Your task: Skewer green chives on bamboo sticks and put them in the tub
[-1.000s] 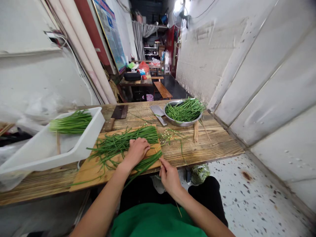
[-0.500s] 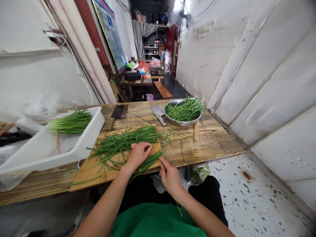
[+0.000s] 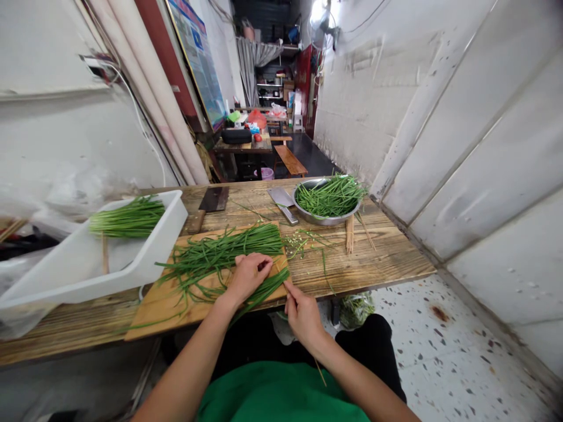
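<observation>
My left hand is over the cutting board, thumb and fingers pinched together; what they hold, if anything, I cannot make out. A long pile of garlic chives lies just beyond it, and a smaller bunch of chives runs beneath it toward the board's right edge. At the cut ends of that bunch, my right hand is closed on a thin bamboo skewer, whose rear end sticks out below the wrist. The skewer's front end is hardly visible by the chives.
A white plastic tray with more chives stands left. Behind the board lie a dark cleaver and a metal cleaver. A steel bowl of chives sits back right, beside bamboo sticks. Chive scraps litter the wooden table.
Both hands keep almost the same place and grip. The view has shifted very slightly; the chives, bowl and tray stay where they were.
</observation>
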### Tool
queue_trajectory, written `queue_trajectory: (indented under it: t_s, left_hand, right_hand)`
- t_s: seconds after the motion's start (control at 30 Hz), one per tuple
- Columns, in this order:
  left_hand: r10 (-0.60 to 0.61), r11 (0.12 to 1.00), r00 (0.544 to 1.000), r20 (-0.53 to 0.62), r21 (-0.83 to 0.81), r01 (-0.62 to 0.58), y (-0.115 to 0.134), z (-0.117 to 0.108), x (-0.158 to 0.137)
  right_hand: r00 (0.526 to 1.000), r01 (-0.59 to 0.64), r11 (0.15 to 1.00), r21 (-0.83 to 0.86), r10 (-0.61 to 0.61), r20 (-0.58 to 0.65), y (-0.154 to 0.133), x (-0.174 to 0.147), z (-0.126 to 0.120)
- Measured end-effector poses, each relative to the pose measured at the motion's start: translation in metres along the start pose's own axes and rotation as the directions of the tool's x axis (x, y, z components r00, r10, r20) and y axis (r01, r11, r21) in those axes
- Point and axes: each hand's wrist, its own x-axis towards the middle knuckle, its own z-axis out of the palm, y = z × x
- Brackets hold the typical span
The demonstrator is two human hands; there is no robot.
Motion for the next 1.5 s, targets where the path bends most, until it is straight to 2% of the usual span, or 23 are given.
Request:
queue_trajectory:
  t_s: [0.27,0.67,0.87,1.0,1.07,1.2,1.37,1.5]
  left_hand:
    - [-0.011,1.0,1.0,0.003,0.021,0.011,-0.001,0.001,0.0]
    - [0.071,0.997,0.997,0.023,-0.011,-0.071,-0.001,-0.002,-0.002]
    - [0.169,0.986,0.982,0.086,-0.016,-0.168,0.003,-0.004,-0.005]
    - [0.247,0.969,0.951,0.187,-0.039,-0.244,0.008,-0.012,-0.008]
    - [0.211,0.977,0.962,0.175,-0.003,-0.214,0.007,-0.016,-0.007]
    - [0.092,0.983,0.995,0.034,0.157,-0.096,-0.005,-0.016,0.002]
    - [0.099,0.93,0.995,0.019,0.354,-0.099,-0.016,-0.005,0.015]
    - [0.137,0.901,0.99,0.038,0.411,-0.14,-0.014,-0.001,0.018]
  right_hand:
    - [1.0,-0.003,1.0,-0.007,0.003,0.004,-0.001,0.001,-0.001]
    - [1.0,0.001,1.0,-0.016,-0.001,-0.006,-0.001,0.001,0.0]
    - [1.0,0.01,1.0,0.009,-0.01,-0.023,0.0,0.001,0.0]
    - [1.0,-0.012,1.0,0.005,0.012,-0.022,0.0,0.001,-0.001]
    - [1.0,-0.018,1.0,0.008,0.019,-0.018,0.0,0.001,-0.001]
    - [0.999,-0.02,1.0,0.011,0.02,-0.027,0.0,0.0,0.0]
    - [0.999,-0.012,1.0,0.001,0.012,-0.041,0.0,-0.001,0.0]
    - [0.999,0.003,1.0,0.003,-0.003,-0.054,0.001,-0.001,0.0]
